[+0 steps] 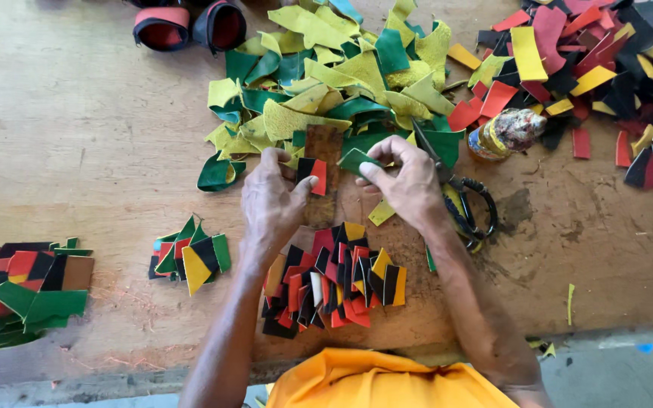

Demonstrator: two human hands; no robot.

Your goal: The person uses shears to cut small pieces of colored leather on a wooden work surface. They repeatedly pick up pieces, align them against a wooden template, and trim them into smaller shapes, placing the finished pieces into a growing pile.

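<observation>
A person in an orange garment point(376, 381) works at a worn wooden table point(77, 136), both hands raised over a fanned pile of joined scraps point(334, 283) that lies just below the fingers. The left hand point(270, 200) pinches a black-and-red piece point(313, 174) between thumb and fingertips; the right hand point(410, 181) grips a green piece point(357, 160) the same way, the two pieces nearly touching. Black-handled scissors point(466, 208) lie just right of the right hand. A heap of yellow and green offcuts point(334, 75) spreads beyond the fingertips.
</observation>
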